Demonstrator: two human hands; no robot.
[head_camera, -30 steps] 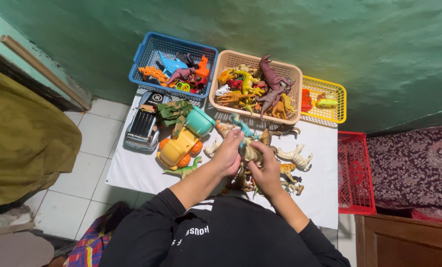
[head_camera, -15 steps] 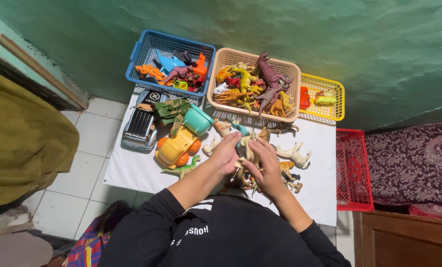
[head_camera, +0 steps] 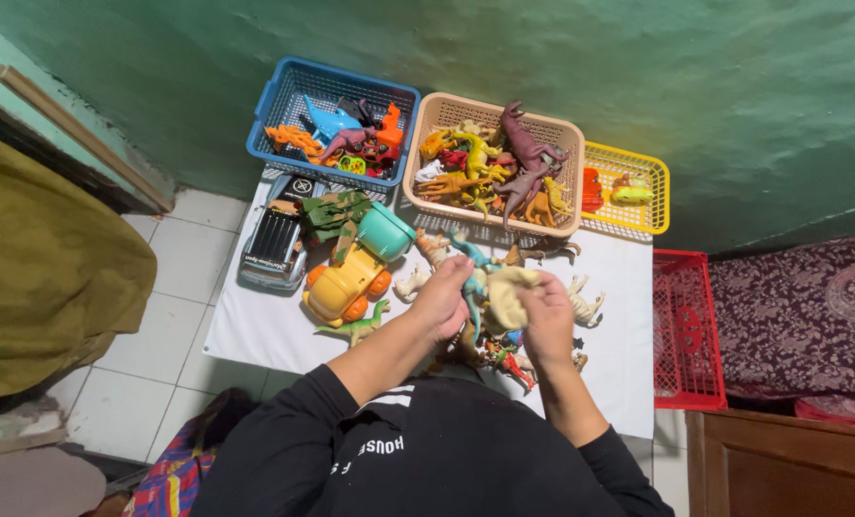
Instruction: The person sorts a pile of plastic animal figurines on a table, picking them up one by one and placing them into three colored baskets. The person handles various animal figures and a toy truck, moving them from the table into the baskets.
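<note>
Gripping a tan moulded-plastic toy dinosaur just in front of the beige slotted plastic basket, right hand curled shut around its body, left hand closed steadying alongside; seemingly light, stiff, best held mid-body.

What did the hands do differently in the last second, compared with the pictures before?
The right hand has lifted a tan toy animal up off the pile and turned it, the grip closed around it. The left hand stays on the teal dinosaur. The baskets, yellow toy truck and white sheet are unmoved.
</note>
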